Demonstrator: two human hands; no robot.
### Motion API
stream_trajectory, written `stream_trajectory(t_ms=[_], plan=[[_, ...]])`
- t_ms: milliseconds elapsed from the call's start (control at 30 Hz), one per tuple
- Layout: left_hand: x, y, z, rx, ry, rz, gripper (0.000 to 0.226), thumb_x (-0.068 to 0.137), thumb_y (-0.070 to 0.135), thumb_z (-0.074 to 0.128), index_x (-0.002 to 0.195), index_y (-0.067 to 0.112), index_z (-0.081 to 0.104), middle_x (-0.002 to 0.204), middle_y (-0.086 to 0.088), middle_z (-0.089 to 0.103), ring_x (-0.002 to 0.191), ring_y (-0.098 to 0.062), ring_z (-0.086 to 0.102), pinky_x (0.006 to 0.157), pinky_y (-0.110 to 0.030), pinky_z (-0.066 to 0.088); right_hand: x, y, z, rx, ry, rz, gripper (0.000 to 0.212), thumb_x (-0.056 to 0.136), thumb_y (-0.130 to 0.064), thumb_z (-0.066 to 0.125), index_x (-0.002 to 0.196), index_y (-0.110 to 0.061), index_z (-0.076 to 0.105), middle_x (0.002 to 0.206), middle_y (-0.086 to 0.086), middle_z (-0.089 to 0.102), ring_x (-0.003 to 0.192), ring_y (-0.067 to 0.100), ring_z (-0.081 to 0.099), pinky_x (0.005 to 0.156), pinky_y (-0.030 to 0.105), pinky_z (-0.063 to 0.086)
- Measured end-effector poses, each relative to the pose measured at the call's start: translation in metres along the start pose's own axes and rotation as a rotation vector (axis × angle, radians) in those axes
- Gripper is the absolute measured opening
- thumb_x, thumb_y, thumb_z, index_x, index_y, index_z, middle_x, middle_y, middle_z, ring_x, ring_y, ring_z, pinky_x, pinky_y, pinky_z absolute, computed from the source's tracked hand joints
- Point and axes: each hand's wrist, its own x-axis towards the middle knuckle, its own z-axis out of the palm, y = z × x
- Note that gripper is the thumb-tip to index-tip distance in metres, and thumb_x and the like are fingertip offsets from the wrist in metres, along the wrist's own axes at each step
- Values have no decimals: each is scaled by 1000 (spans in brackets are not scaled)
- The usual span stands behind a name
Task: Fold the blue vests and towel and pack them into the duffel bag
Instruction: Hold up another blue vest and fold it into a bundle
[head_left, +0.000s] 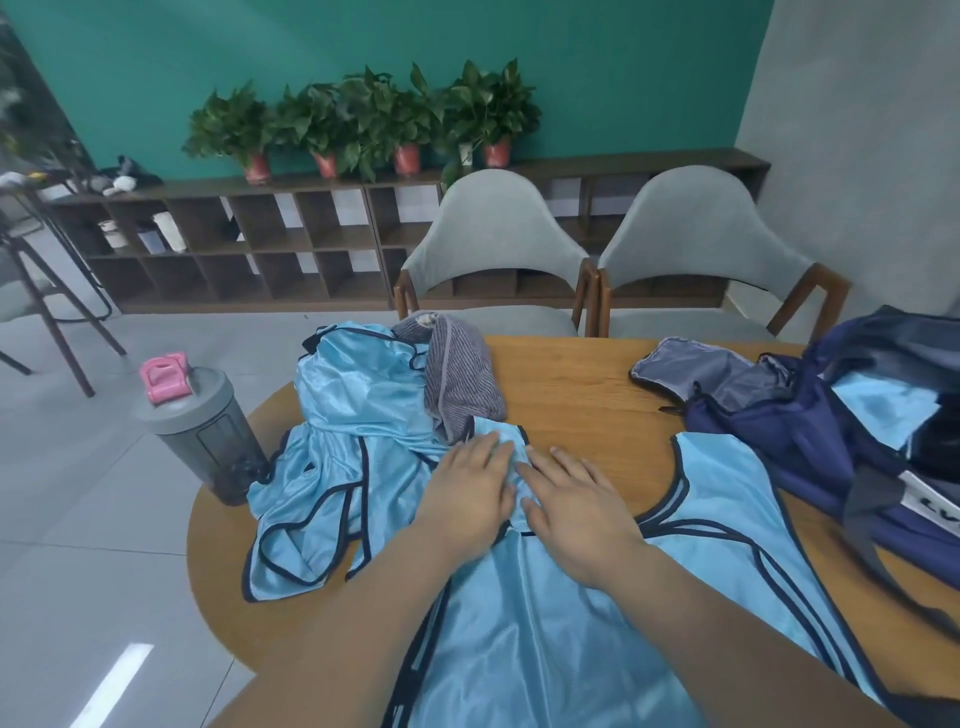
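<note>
Your left hand (467, 493) and right hand (574, 512) press flat, fingers straight, on the vest (519, 649) at frame centre; its length runs toward the lower edge, duffel bag (779, 441) nearer your right.

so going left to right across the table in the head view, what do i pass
shaker bottle → heap of blue vests → grey towel → duffel bag
</note>
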Motion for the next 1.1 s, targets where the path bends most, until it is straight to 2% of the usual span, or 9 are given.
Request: stream_trajectory(t_ms=[100, 233, 367, 467, 633, 733, 800, 933, 1100], plan=[[-2, -10, 5, 23, 0, -50, 66, 101, 40, 18, 157, 12, 42, 163, -9, 43, 152, -25, 36, 128, -43, 22, -4, 1, -6, 24, 27, 12, 57, 110, -53, 17, 161, -33, 33, 170, -14, 23, 157, 14, 20, 126, 38, 16], [1, -10, -19, -212, 253, 38, 39, 100, 17, 43, 130, 11, 67, 124, -5, 70, 114, -26, 64, 102, -40, 49, -21, 20, -19, 108, 91, 19, 62, 106, -56, 15, 147, -32, 55, 157, -14, 47, 148, 13, 36, 119, 40, 33], [-15, 5, -41, -397, 131, 57, 38, 105, 47, 45, 120, 25, 72, 110, 12, 70, 104, -10, 63, 92, -34, 52, -50, 60, -42, 188, 285, 72, 27, 107, -38, 50, 118, -30, 73, 113, -17, 65, 110, 15, 54, 90, 36, 50], [-29, 4, -43, -281, 8, 138, 46, 97, 66, 54, 121, 30, 69, 102, 17, 66, 98, -6, 60, 88, -32, 51, -80, 90, -62, 181, 254, 255, 8, 100, -36, 64, 102, -35, 72, 90, -19, 58, 95, 11, 59, 69, 24, 44], [-39, 3, -40, -149, -98, 127, 60, 91, 68, 65, 138, 31, 61, 118, 12, 61, 111, -12, 59, 96, -34, 48, -118, 124, -74, 126, 44, 362, 28, 84, -57, 78, 103, -40, 65, 99, -15, 60, 94, 9, 62, 80, 30, 52], [-38, 7, -43, -125, -129, 94, 60, 91, 65, 69, 139, 32, 60, 127, 10, 64, 116, -14, 60, 99, -34, 48, -124, 129, -72, 109, 20, 394, 33, 86, -49, 80, 113, -35, 67, 96, -13, 56, 94, 13, 61, 82, 28, 48], [-39, 7, -45, -137, -160, 58, 59, 89, 65, 71, 136, 32, 61, 129, 11, 66, 118, -14, 61, 101, -36, 49, -126, 130, -72, 141, 36, 414, 25, 88, -41, 81, 106, -32, 66, 87, -13, 55, 89, 15, 60, 80, 30, 48], [-45, 2, -52, -223, -162, -23, 47, 81, 67, 78, 117, 38, 68, 110, 15, 70, 103, -8, 65, 90, -32, 53, -135, 130, -74, 209, 152, 428, 15, 91, -29, 79, 93, -28, 64, 83, -10, 59, 77, 13, 58, 70, 31, 44], [-57, -7, -60, -352, -148, -91, 40, 80, 56, 85, 108, 31, 71, 88, 15, 60, 83, -1, 57, 69, -16, 40, -142, 133, -77, 429, 263, 516, 15, 90, -31, 80, 93, -27, 66, 86, -4, 68, 84, 11, 64, 70, 26, 44]])
